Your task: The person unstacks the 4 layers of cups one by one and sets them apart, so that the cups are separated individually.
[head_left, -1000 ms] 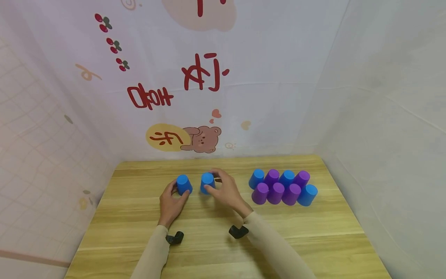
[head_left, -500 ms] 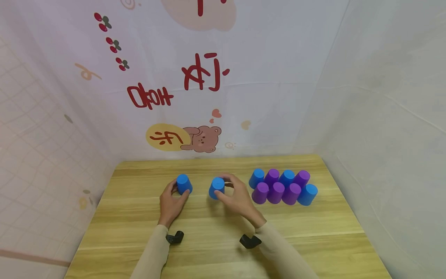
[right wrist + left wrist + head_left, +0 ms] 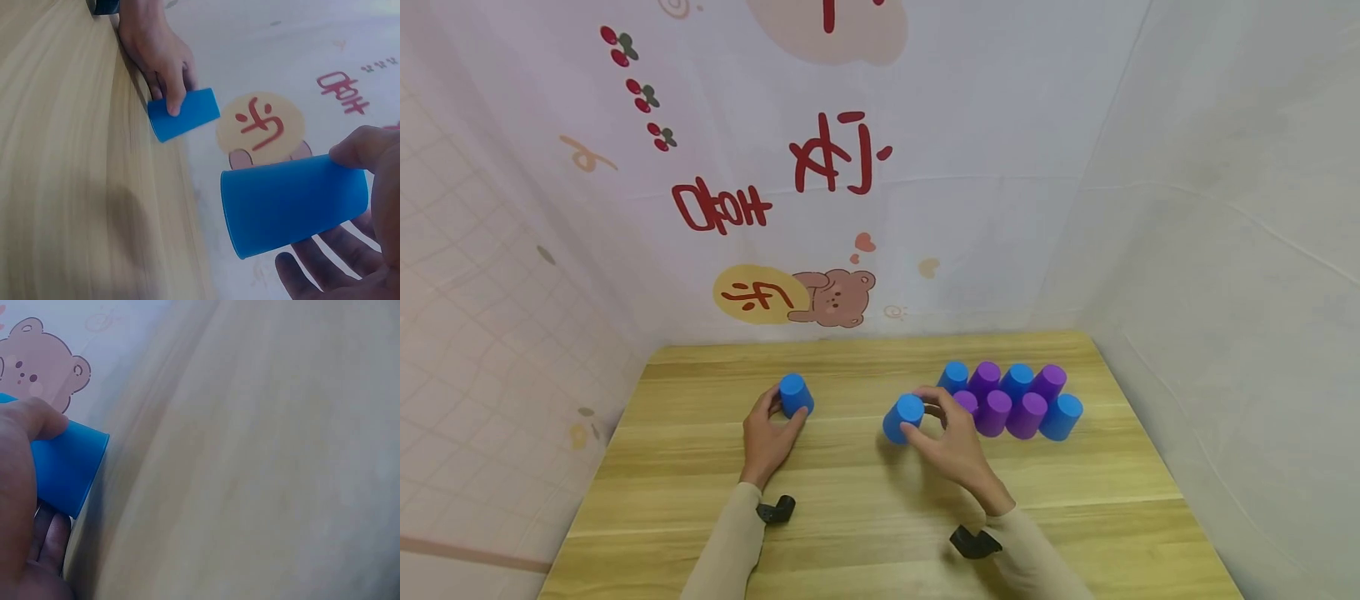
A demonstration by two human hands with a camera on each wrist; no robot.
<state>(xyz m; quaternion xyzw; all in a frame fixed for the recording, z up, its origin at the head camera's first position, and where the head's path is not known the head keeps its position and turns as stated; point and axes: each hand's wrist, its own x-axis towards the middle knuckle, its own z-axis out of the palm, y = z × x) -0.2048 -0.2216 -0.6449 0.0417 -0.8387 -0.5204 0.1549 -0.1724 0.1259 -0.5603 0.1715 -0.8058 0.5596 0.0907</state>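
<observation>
Upside down at the left of the table stands a blue cup, gripped by my left hand with the thumb on its near side. In the left wrist view the rim of this blue cup is close to the wood. A second blue cup, also mouth down, is held by my right hand between thumb and fingers. The right wrist view shows that blue cup raised above the wood, the thumb near its base and the fingers underneath.
Right of my right hand, several upside-down cups stand in two rows, including a purple cup and a blue cup. White printed cloth walls the wooden table at the back and sides.
My right hand has carried its blue cup to the right and a little nearer, away from the left cup toward the rows. My left hand stays in place.
</observation>
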